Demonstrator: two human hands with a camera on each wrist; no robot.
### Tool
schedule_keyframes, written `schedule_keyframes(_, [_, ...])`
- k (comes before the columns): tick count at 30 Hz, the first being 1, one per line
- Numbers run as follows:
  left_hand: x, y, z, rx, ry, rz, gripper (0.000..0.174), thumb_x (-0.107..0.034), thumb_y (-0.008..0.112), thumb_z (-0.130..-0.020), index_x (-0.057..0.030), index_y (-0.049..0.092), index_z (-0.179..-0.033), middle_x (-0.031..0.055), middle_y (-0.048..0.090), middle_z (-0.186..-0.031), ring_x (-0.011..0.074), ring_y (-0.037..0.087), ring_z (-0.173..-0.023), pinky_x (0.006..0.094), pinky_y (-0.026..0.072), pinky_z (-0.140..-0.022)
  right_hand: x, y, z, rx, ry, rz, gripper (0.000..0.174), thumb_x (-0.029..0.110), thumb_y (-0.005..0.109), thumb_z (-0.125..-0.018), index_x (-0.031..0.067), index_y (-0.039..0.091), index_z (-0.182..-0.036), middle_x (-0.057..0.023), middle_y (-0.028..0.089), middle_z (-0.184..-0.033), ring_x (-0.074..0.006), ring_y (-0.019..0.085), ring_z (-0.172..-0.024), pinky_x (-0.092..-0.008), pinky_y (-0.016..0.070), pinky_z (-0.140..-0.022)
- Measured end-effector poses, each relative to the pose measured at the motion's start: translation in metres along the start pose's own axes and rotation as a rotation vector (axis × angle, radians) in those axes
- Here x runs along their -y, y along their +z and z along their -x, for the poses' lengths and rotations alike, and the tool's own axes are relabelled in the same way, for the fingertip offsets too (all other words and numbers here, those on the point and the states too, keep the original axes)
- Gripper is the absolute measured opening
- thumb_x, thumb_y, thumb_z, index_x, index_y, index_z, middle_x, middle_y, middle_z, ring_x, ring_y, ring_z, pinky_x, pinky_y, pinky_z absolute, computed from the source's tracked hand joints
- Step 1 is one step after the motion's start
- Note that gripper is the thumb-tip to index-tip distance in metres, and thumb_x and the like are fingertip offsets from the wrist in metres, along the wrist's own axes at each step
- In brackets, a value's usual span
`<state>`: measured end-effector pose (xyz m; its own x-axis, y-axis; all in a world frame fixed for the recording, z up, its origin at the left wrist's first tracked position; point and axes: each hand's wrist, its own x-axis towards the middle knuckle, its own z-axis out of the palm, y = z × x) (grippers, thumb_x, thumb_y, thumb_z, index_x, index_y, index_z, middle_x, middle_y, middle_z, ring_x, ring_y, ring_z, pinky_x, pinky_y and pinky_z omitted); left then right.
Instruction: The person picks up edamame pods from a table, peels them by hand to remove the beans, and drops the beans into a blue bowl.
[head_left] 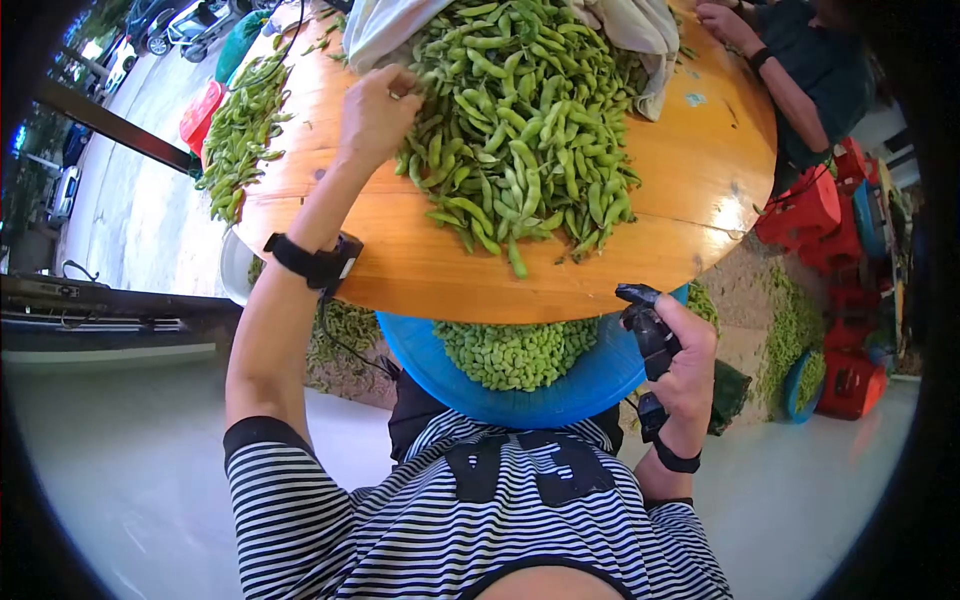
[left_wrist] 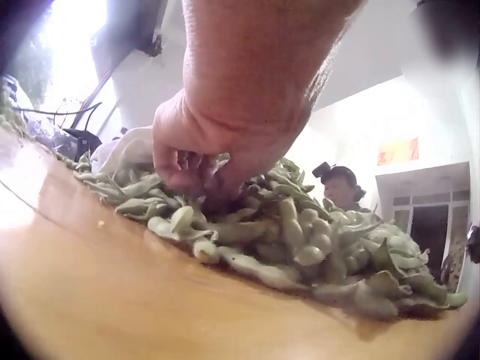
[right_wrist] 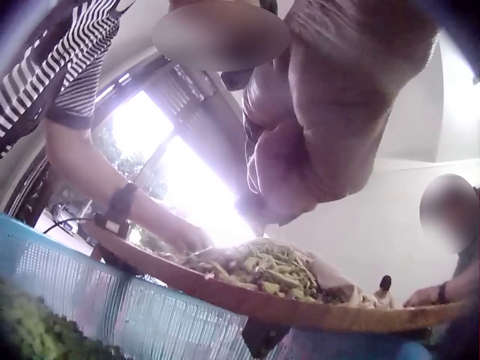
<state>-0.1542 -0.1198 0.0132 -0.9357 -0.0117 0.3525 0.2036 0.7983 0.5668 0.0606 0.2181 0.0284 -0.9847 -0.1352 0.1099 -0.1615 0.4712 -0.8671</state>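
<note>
A large heap of green bean pods point(head_left: 520, 130) lies on the round wooden table point(head_left: 400, 260). At the heap's left edge is my left hand point(head_left: 378, 115); the left wrist view shows its curled fingers and thumb point(left_wrist: 206, 161) pinching among the pods point(left_wrist: 300, 240), their tips partly hidden. My right hand point(head_left: 675, 355), with black coverings on some fingers, is raised beside the table's front edge, over the right side of a blue basin point(head_left: 540, 408). Its fingers are curled, with no pod visible in them, also in the right wrist view point(right_wrist: 315, 127). Shelled green beans point(head_left: 515, 355) lie in the basin.
More pods point(head_left: 240, 140) lie along the table's left edge beside a red container point(head_left: 202, 115). A pale cloth point(head_left: 640, 40) lies over the heap's back. Another person's arm point(head_left: 795, 100) is at the right edge. Red stools point(head_left: 805, 215) and pods are on the floor at right.
</note>
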Motion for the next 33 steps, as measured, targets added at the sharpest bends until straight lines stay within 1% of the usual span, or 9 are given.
schedule_keyframes(4, [-0.018, -0.023, 0.030, -0.111, -0.036, 0.040, 0.023, -0.019, 0.069, -0.084, -0.0043, 0.068, -0.102, 0.0040, 0.067, -0.081, 0.0114, 0.057, -0.065, 0.0277, 0.0480, -0.064, -0.004, 0.003, 0.004, 0.036, 0.060, 0.000, 0.040, -0.001, 0.059, -0.074, -0.0005, 0.066, -0.114, -0.0049, 0.067, -0.084, -0.0096, 0.061, -0.076, -0.0215, 0.0458, -0.071])
schedule_keyframes(6, [-0.033, -0.033, 0.056, 0.154, -0.129, 0.237, 0.016, -0.013, 0.066, -0.088, -0.0021, 0.067, -0.099, 0.0014, 0.063, -0.076, 0.0074, 0.055, -0.063, 0.0233, 0.0452, -0.056, 0.000, 0.012, 0.005, 0.019, 0.087, -0.064, 0.041, -0.002, 0.057, -0.075, -0.0003, 0.065, -0.115, -0.0044, 0.067, -0.084, -0.0092, 0.061, -0.077, -0.0212, 0.0456, -0.071])
schedule_keyframes(10, [-0.086, -0.022, 0.129, 0.468, -0.281, 0.786, 0.010, -0.005, 0.065, -0.089, 0.0016, 0.065, -0.097, 0.0014, 0.061, -0.074, 0.0067, 0.056, -0.060, 0.0199, 0.0427, -0.049, 0.011, 0.033, 0.000, -0.002, 0.020, -0.140, 0.041, -0.003, 0.057, -0.079, -0.0015, 0.062, -0.119, -0.0006, 0.064, -0.080, -0.0046, 0.056, -0.068, -0.0174, 0.0421, -0.062])
schedule_keyframes(14, [-0.091, -0.004, 0.156, 0.578, -0.383, 0.936, 0.013, -0.005, 0.066, -0.089, 0.0021, 0.065, -0.099, 0.0026, 0.062, -0.073, 0.0072, 0.056, -0.058, 0.0201, 0.0428, -0.049, 0.018, 0.043, -0.006, 0.098, 0.171, -0.351, 0.035, 0.001, 0.057, -0.088, 0.0035, 0.062, -0.122, 0.0006, 0.060, -0.074, -0.0036, 0.051, -0.064, -0.0188, 0.0397, -0.057])
schedule_keyframes(17, [-0.102, 0.007, 0.168, 0.578, -0.504, 1.100, 0.015, -0.007, 0.065, -0.090, 0.0036, 0.065, -0.101, 0.0029, 0.065, -0.076, 0.0051, 0.056, -0.062, 0.0192, 0.0440, -0.053, 0.006, 0.050, -0.009, 0.131, 0.256, -0.604, 0.018, 0.003, 0.057, -0.089, -0.0006, 0.064, -0.106, 0.0032, 0.056, -0.067, -0.0017, 0.049, -0.055, -0.0187, 0.0371, -0.048])
schedule_keyframes(25, [-0.119, 0.021, 0.189, 0.484, -0.353, 0.964, 0.013, -0.002, 0.064, -0.089, 0.0054, 0.065, -0.100, 0.0047, 0.070, -0.083, 0.0072, 0.059, -0.066, 0.0223, 0.0490, -0.061, -0.002, 0.052, -0.011, 0.152, 0.262, -0.724, 0.016, 0.001, 0.057, -0.087, -0.0015, 0.062, -0.101, 0.0029, 0.054, -0.067, -0.0025, 0.048, -0.055, -0.0197, 0.0377, -0.048])
schedule_keyframes(27, [-0.113, 0.024, 0.194, 0.421, -0.136, 0.729, 0.011, 0.000, 0.066, -0.086, 0.0057, 0.066, -0.096, 0.0067, 0.070, -0.081, 0.0087, 0.063, -0.070, 0.0234, 0.0504, -0.063, -0.001, 0.051, -0.011, 0.140, 0.275, -0.715, 0.015, 0.001, 0.057, -0.086, -0.0018, 0.062, -0.100, 0.0028, 0.054, -0.067, -0.0027, 0.048, -0.055, -0.0197, 0.0376, -0.049])
schedule_keyframes(30, [-0.121, 0.020, 0.193, 0.456, -0.359, 0.886, 0.011, 0.000, 0.068, -0.084, 0.0054, 0.066, -0.093, 0.0083, 0.070, -0.080, 0.0094, 0.064, -0.070, 0.0239, 0.0506, -0.063, -0.003, 0.046, -0.012, 0.151, 0.270, -0.659, 0.016, -0.001, 0.057, -0.084, -0.0018, 0.062, -0.100, 0.0027, 0.053, -0.070, -0.0029, 0.048, -0.056, -0.0197, 0.0376, -0.050])
schedule_keyframes(33, [-0.119, 0.021, 0.193, 0.435, -0.347, 0.835, 0.011, 0.000, 0.069, -0.082, 0.0051, 0.066, -0.092, 0.0091, 0.069, -0.079, 0.0095, 0.063, -0.068, 0.0241, 0.0500, -0.061, -0.006, 0.040, -0.012, 0.256, 0.185, -0.656, 0.019, -0.004, 0.058, -0.081, -0.0015, 0.062, -0.099, 0.0026, 0.051, -0.072, -0.0025, 0.047, -0.058, -0.0198, 0.0374, -0.051])
